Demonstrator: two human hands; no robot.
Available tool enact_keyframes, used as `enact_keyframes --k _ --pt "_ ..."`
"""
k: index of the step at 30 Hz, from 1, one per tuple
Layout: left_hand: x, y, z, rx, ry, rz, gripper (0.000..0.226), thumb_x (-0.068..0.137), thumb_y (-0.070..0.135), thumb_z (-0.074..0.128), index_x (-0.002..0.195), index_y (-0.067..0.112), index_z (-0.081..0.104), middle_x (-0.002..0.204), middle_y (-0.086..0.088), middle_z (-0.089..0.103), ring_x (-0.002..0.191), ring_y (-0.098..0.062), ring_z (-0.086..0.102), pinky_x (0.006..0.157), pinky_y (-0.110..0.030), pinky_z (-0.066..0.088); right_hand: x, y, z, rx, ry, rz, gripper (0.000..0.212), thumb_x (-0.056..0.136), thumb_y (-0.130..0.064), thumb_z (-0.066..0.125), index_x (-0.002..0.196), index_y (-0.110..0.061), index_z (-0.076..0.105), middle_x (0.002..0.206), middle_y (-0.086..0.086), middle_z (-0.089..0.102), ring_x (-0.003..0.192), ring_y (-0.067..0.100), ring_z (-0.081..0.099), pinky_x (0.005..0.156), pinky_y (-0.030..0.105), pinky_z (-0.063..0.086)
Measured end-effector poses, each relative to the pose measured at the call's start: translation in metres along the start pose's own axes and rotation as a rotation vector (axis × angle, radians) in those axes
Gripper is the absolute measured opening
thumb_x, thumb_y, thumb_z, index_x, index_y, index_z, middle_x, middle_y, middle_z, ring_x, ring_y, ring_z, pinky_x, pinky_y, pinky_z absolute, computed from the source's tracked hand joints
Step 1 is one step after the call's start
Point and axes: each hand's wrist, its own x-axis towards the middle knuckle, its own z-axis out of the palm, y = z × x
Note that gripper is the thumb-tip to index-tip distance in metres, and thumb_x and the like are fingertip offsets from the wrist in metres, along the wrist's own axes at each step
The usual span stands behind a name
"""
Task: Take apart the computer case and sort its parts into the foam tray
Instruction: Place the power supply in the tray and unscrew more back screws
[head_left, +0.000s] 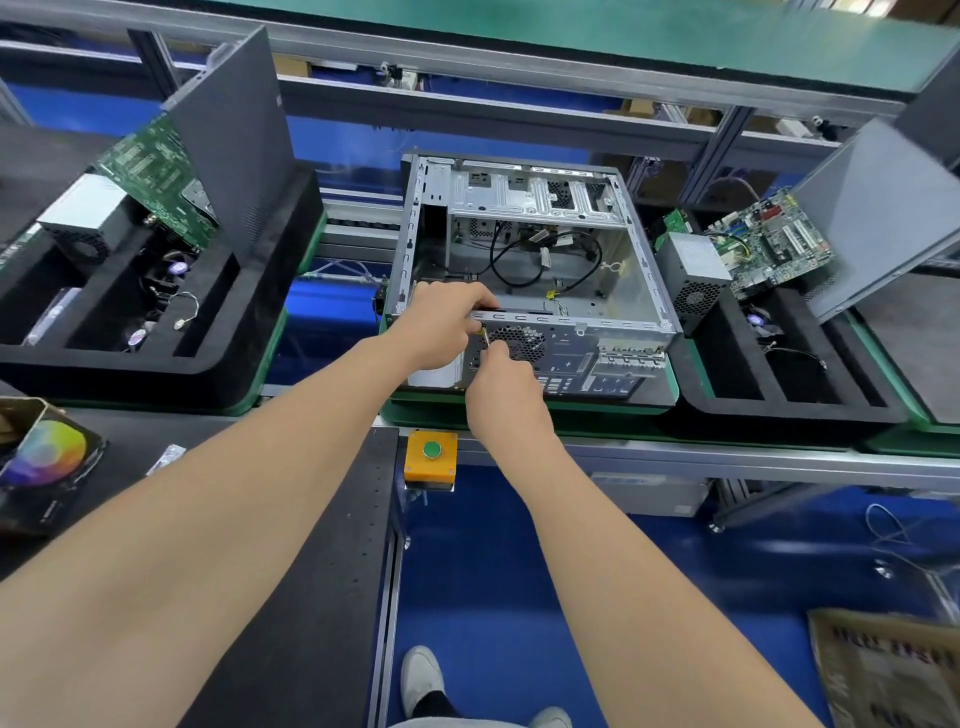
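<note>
Along the conveyor line, three stations stand side by side on green pallets (519, 413).

Left: left foam tray (130, 366), black. A grey side panel (234, 140) leans upright along its right side, and a green circuit board (156, 176) is tilted against that panel. A silver power supply (83, 213) sits in the far-left pocket. Small fans (176, 267) with loose leads lie in the pocket between.

Right: right foam tray (779, 413), black. A grey panel (872, 218) is tilted at its right, with a motherboard (774, 244) propped on edge beside it. A boxed power unit (693, 270) stands at the far-left corner, just beside the case. One fan (758, 317) lies in a nearer pocket.

Centre: computer case (535, 208), lying on its side between the two trays, open face up. Inside are a bare drive cage at the far end and black cables (519, 254) looped over the floor. The rear panel faces near and carries a round fan grille (522, 340).

Left hand (441, 327): fingers curled over the upper rim of the rear panel, gripping it.

Right hand (504, 384): just below the left, thumb and forefinger pinching a thin yellowish shaft (484, 336) at the left edge of the grille. The shaft's tip is hidden.

Near the case, an orange box (431, 457) with a green button is fixed to the bench rail.
</note>
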Motion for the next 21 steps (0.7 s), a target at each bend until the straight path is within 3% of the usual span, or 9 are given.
enact_keyframes --k 2,4,6,8,10,13,16,19,21 --pt "0.0 0.0 -0.001 -0.005 -0.007 0.003 0.038 0.102 0.003 0.052 0.136 0.019 0.058 0.132 -0.002 0.065 0.125 -0.027 0.053 0.111 -0.046 0.034 0.003 -0.002 0.0 0.083 0.023 0.032 0.019 0.111 -0.018 0.038 0.126 -0.01 0.047 0.101 0.012 0.049 0.088 0.033 0.048 0.07 0.041 0.038" --pt "-0.001 0.0 -0.001 -0.022 -0.008 0.001 0.037 0.102 0.003 0.052 0.135 0.019 0.059 0.132 -0.003 0.065 0.124 -0.027 0.054 0.111 -0.046 0.036 0.006 -0.007 -0.008 0.281 -0.098 0.135 0.026 0.112 -0.023 0.034 0.124 -0.007 0.051 0.107 0.017 0.057 0.085 0.033 0.056 0.063 0.039 0.041" --pt "-0.002 0.001 -0.001 -0.03 -0.006 -0.015 0.038 0.102 0.002 0.052 0.135 0.019 0.059 0.13 -0.003 0.066 0.122 -0.027 0.055 0.11 -0.047 0.036 0.007 -0.01 -0.015 0.621 -0.284 0.271 0.027 0.109 -0.031 0.035 0.112 -0.012 0.054 0.083 0.011 0.055 0.057 0.025 0.051 0.048 0.03 0.04" --pt "-0.002 0.001 -0.001 -0.034 -0.001 -0.025 0.04 0.101 0.0 0.049 0.135 0.02 0.059 0.129 -0.002 0.066 0.122 -0.026 0.054 0.11 -0.047 0.036 0.005 -0.008 -0.023 1.048 -0.448 0.421 0.022 0.104 -0.028 0.038 0.095 -0.015 0.053 0.063 0.002 0.044 0.043 0.017 0.034 0.04 0.024 0.032" --pt "-0.002 0.001 -0.001 -0.028 -0.005 -0.028 0.043 0.1 -0.002 0.047 0.135 0.021 0.058 0.128 -0.001 0.067 0.123 -0.024 0.055 0.11 -0.046 0.036 0.004 -0.002 -0.028 1.372 -0.568 0.454 0.021 0.105 -0.02 0.037 0.092 -0.013 0.053 0.063 0.0 0.041 0.044 0.012 0.029 0.037 0.024 0.029" --pt "0.0 0.0 -0.003 -0.021 -0.024 -0.028 0.044 0.1 -0.004 0.047 0.135 0.02 0.058 0.13 -0.001 0.066 0.124 -0.023 0.055 0.111 -0.046 0.037 -0.002 0.005 -0.029 1.751 -0.73 0.507 0.024 0.112 -0.022 0.039 0.101 -0.01 0.057 0.069 -0.002 0.043 0.044 0.007 0.038 0.038 0.019 0.039" --pt "0.001 -0.001 -0.002 -0.029 -0.027 -0.025 0.041 0.101 0.0 0.048 0.135 0.02 0.058 0.131 -0.002 0.066 0.123 -0.025 0.055 0.11 -0.046 0.037 -0.013 0.01 -0.018 1.935 -0.811 0.444 0.033 0.113 -0.037 0.042 0.105 -0.013 0.063 0.065 -0.004 0.049 0.039 0.003 0.046 0.039 0.016 0.046" --pt "0.001 -0.003 -0.001 -0.042 -0.028 -0.025 0.039 0.102 0.003 0.049 0.135 0.021 0.058 0.131 -0.004 0.066 0.123 -0.026 0.055 0.109 -0.046 0.038 -0.018 0.006 -0.007 2.18 -0.878 0.445 0.041 0.115 -0.039 0.038 0.105 -0.007 0.062 0.059 0.002 0.047 0.027 0.006 0.034 0.028 0.015 0.031" --pt "0.001 -0.004 -0.001 -0.049 -0.029 -0.026 0.039 0.101 0.003 0.05 0.135 0.021 0.058 0.131 -0.003 0.066 0.123 -0.025 0.055 0.11 -0.046 0.038 -0.015 0.001 -0.006 2.143 -0.798 0.467 0.039 0.115 -0.037 0.04 0.102 -0.008 0.063 0.058 0.001 0.045 0.025 0.006 0.032 0.025 0.017 0.026"
